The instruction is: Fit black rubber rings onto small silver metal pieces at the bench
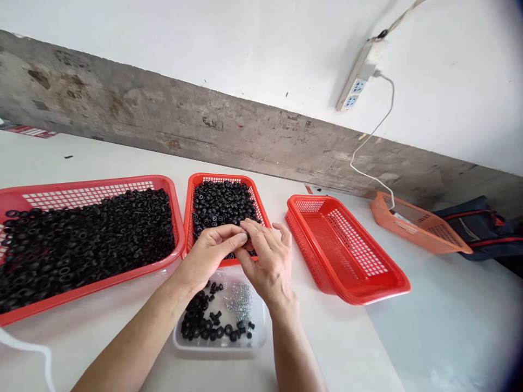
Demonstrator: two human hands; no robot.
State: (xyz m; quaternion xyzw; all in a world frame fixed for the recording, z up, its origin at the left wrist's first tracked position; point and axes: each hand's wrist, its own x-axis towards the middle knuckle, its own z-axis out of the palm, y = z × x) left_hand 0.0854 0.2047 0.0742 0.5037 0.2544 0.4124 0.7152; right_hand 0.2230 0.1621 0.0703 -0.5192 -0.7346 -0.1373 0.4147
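Observation:
My left hand [212, 247] and my right hand [267, 256] meet fingertip to fingertip above the front rim of a small red basket [192, 188] full of black round parts [218, 201]. Both hands pinch a small black piece between thumb and fingers; most of it is hidden. Below my wrists sits a clear plastic tray [261, 332] holding black rings [202, 321] on its left and a heap of small silver screws [241, 299] on its right.
A large red basket [174, 188] of black rings lies at the left. An empty stack of red baskets [355, 296] stands right of my hands, an orange basket [425, 239] and a dark bag [482, 228] beyond it. A power strip [359, 76] hangs on the wall, its white cable trailing down.

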